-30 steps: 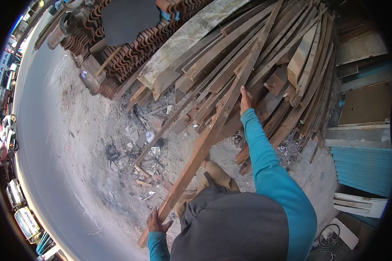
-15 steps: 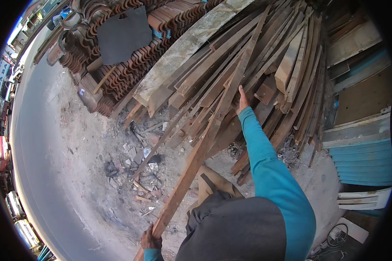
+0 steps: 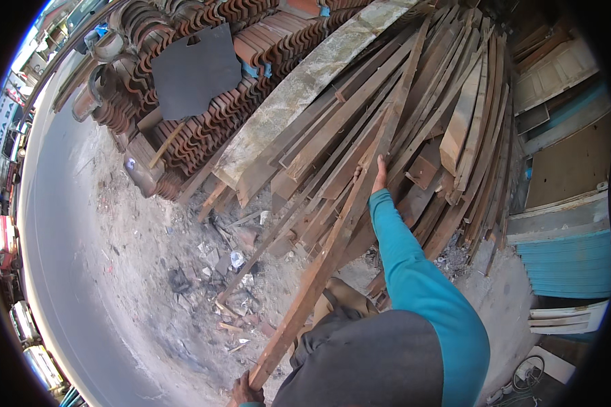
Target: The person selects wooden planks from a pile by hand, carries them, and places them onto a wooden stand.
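Note:
A long brown wooden beam [image 3: 317, 275] slants from the lower middle up to the top of the lumber pile. My left hand [image 3: 244, 391] is wrapped round its near end at the lower edge of the view. Further up, my right hand [image 3: 379, 175] grips the same beam, thumb on the right side and fingertips showing on the left. The beam's far part lies over the pile of old timbers [image 3: 349, 136], which fan out toward me. Its nearest tip is cut off by the picture's edge.
Stacked clay roof tiles [image 3: 207, 132] stand at the far left, with a dark flat sheet [image 3: 195, 71] on them. A pale weathered plank [image 3: 305, 88] borders the timbers. Rubble [image 3: 234, 271] litters the ground. Left runs a road [image 3: 61, 237]; right are blue corrugated panels [image 3: 567, 264].
The view has tilted, so the pile and both hands sit slightly lower. My right hand's fingertips now show on the beam's left side. Both hands keep their hold.

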The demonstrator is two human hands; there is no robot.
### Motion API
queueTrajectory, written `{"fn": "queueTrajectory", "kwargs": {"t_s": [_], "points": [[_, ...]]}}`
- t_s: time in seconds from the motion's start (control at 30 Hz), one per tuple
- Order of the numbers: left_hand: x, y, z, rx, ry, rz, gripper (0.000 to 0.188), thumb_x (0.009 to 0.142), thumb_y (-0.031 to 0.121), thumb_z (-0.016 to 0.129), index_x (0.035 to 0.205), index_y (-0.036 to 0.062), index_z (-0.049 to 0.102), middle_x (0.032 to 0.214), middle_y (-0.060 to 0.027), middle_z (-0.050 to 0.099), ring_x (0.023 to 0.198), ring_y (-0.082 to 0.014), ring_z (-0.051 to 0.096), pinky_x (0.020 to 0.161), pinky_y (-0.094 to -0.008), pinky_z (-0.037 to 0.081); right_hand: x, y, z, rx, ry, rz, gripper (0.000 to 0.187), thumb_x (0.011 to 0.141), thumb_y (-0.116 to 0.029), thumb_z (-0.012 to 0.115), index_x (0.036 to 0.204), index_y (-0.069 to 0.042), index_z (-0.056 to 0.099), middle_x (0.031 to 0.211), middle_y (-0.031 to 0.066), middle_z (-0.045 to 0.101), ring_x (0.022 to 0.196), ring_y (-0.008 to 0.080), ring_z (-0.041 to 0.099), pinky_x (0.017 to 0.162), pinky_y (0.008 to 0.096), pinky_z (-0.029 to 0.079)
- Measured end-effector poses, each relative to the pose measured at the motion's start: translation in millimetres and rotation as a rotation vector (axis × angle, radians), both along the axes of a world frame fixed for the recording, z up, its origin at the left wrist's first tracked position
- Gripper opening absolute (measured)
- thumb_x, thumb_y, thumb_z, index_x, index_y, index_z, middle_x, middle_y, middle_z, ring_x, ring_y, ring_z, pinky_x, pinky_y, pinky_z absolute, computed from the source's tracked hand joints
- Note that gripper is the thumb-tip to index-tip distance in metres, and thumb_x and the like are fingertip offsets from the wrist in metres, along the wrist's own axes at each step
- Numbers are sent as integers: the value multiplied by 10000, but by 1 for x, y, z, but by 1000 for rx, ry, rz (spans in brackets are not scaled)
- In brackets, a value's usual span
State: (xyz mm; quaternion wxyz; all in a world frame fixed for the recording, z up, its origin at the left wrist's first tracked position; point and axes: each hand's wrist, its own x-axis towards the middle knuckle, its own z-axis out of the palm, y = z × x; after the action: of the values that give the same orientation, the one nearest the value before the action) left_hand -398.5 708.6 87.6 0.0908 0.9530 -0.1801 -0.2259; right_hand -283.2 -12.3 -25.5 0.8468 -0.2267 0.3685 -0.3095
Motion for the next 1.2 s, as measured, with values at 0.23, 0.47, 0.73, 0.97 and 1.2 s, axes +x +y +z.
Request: {"fn": "queueTrajectory", "kwargs": {"t_s": [0.23,0.47,0.73,0.97,1.2], "points": [[15,68,-25,85,-138,66,635,712,155,680,1319,159,492,1034,-261,568,908,-460,550,774,-518,480,14,63,17,188,-20,-57,621,784,-664,518,915,-57,514,700,94,560,599,224,554,567,357,476],[-4,118,-7,-9,-425,140,553,662,72,640,1203,78,526,929,-182,561,897,-383,531,825,-501,409,12,116,83,110,-199,-11,631,835,-655,447,932,-33,495,740,87,525,645,213,514,604,342,453],[19,89,45,86,-354,197,531,617,-26,577,1142,56,553,1035,-174,547,991,-379,522,870,-458,433,-19,107,45,43,-229,181,693,826,-668,459,1055,-14,443,873,107,477,743,197,481,684,325,432],[28,111,49,95,-328,263,641,581,-95,605,1194,79,532,1082,-165,534,1049,-359,516,913,-424,432,8,136,67,68,-314,204,677,803,-635,535,1002,-1,406,889,78,426,771,190,452,714,318,425],[51,105,40,79,-393,240,521,638,-13,600,1150,65,543,1044,-160,543,1006,-364,520,892,-435,433,1,139,94,-40,-354,194,648,833,-615,508,1010,0,410,887,86,435,765,183,462,690,305,434]]}}
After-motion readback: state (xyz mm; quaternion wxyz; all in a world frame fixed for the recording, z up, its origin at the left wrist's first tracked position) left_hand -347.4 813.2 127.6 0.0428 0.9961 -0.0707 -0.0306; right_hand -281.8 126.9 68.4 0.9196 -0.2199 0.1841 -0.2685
